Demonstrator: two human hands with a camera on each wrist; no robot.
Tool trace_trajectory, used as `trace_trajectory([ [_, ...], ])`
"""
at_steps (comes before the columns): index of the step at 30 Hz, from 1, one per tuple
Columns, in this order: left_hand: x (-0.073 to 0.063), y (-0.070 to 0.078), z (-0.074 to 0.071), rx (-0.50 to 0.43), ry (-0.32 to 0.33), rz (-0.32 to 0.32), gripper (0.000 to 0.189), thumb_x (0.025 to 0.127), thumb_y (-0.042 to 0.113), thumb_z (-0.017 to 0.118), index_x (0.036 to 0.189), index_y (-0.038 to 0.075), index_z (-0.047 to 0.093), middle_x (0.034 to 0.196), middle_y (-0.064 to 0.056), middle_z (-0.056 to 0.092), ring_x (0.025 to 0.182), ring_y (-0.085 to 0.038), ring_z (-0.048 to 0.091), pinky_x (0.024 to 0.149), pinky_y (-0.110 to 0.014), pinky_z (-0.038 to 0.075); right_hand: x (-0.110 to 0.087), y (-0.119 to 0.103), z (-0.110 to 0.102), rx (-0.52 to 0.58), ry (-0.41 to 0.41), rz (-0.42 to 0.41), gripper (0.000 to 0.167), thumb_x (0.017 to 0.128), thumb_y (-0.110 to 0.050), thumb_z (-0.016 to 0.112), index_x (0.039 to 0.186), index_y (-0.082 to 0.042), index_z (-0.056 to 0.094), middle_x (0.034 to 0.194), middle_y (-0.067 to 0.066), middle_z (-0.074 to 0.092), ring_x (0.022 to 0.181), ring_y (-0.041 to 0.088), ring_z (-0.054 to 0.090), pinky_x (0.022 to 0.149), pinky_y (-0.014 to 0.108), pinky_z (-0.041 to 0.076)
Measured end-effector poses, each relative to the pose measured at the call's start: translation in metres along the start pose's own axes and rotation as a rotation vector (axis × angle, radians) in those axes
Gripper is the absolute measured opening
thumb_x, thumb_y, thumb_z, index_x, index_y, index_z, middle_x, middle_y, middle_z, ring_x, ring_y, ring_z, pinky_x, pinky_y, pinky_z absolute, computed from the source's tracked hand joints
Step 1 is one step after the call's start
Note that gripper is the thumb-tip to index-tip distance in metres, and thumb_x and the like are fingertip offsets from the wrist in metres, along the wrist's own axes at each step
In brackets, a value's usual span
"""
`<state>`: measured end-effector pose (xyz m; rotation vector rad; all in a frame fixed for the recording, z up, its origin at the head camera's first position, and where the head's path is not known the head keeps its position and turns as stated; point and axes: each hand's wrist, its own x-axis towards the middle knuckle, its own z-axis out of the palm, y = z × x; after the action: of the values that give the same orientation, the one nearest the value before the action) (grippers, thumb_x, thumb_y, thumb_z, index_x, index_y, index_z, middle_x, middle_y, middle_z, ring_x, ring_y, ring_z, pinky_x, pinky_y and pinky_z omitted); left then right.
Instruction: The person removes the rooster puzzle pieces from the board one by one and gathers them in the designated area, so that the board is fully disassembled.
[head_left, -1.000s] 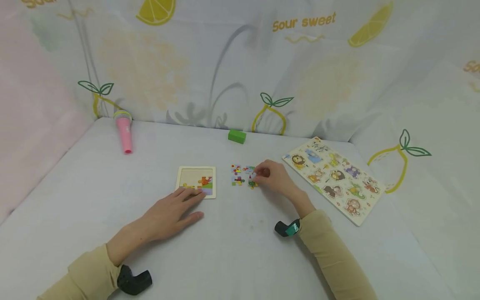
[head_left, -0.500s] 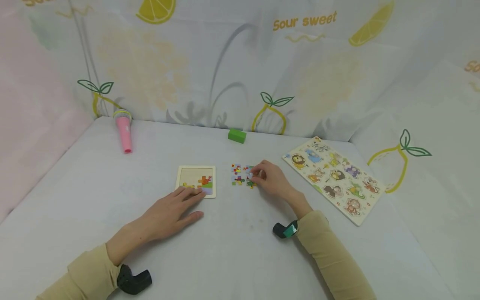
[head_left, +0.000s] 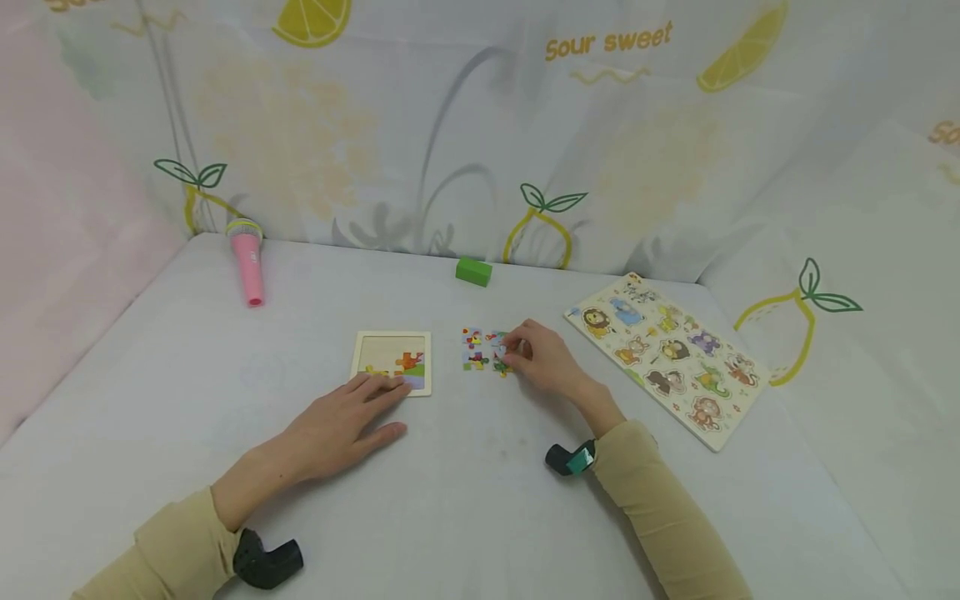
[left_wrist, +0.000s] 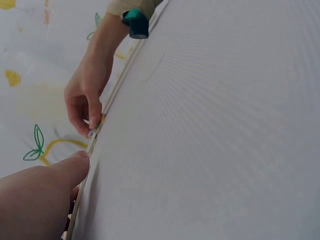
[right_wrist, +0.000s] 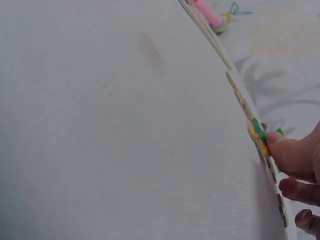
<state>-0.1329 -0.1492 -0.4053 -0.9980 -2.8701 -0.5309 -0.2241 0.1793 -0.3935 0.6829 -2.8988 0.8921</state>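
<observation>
Beside square wooden frame: right hand pinches knobbed jigsaw piece.

1. Far left on the worktop I see the microphone, with the backdrop standing behind everything.
2. Nearer my head camera, to its right, lies the tray, inset pieces in its near part; the left hand lies over its near edge.
3. Just right of the tray I have the loose pieces, the right hand at their right side.
4. Behind the loose pieces sits the block, near the backdrop.
5. Right of the right hand, the board lies slantwise.
</observation>
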Motion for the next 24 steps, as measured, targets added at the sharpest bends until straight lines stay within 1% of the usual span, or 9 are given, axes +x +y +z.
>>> trace_trajectory([
  [4,0.0,0.0,0.0,-0.001,-0.003,-0.004,0.061,0.098,0.047,0.06,0.149,0.015,0.05,0.14,-0.002,0.053,0.129,-0.026,0.05,0.107,-0.046,0.045,0.0,-0.001,-0.001,0.0,0.004,-0.012,0.017,0.091,-0.014,0.073,0.106,-0.004,0.072,0.096,0.005,0.063,0.073,0.013,0.049,0.067,0.024,0.04],
  [9,0.0,-0.001,0.0,-0.003,-0.006,-0.006,0.061,0.098,0.047,0.06,0.149,0.015,0.049,0.141,-0.002,0.053,0.13,-0.026,0.05,0.108,-0.047,0.044,-0.001,-0.001,-0.001,0.009,0.012,-0.003,0.018,0.091,-0.013,0.074,0.106,-0.005,0.069,0.097,0.005,0.063,0.074,0.013,0.05,0.068,0.025,0.041],
  [14,0.001,0.0,0.0,-0.013,-0.002,-0.006,0.06,0.099,0.047,0.059,0.149,0.015,0.049,0.142,-0.004,0.053,0.134,-0.03,0.049,0.113,-0.051,0.038,-0.002,-0.002,-0.002,0.048,0.032,0.012,0.022,0.089,-0.013,0.076,0.106,-0.006,0.064,0.097,0.006,0.064,0.076,0.016,0.052,0.07,0.027,0.043],
  [19,0.0,0.001,0.0,-0.021,-0.002,-0.002,0.059,0.1,0.045,0.058,0.148,0.014,0.05,0.141,-0.004,0.053,0.134,-0.031,0.049,0.114,-0.052,0.037,-0.003,-0.001,-0.01,0.043,-0.002,0.04,0.026,0.089,-0.019,0.077,0.11,-0.007,0.066,0.098,0.005,0.065,0.082,0.017,0.055,0.075,0.028,0.046],
  [22,0.0,0.001,0.0,-0.019,-0.001,-0.001,0.058,0.1,0.045,0.058,0.148,0.014,0.05,0.142,-0.004,0.053,0.134,-0.031,0.049,0.113,-0.052,0.038,-0.004,-0.001,-0.018,0.034,-0.013,0.039,0.025,0.088,-0.019,0.078,0.108,-0.007,0.07,0.097,0.005,0.066,0.082,0.018,0.056,0.075,0.03,0.047],
  [24,-0.001,0.001,0.0,-0.018,0.001,-0.002,0.058,0.1,0.045,0.057,0.148,0.014,0.05,0.142,-0.004,0.053,0.134,-0.031,0.048,0.114,-0.052,0.037,-0.005,0.0,-0.022,0.024,-0.037,0.025,0.023,0.087,-0.018,0.079,0.106,-0.006,0.071,0.094,0.006,0.066,0.08,0.017,0.055,0.074,0.03,0.046],
])
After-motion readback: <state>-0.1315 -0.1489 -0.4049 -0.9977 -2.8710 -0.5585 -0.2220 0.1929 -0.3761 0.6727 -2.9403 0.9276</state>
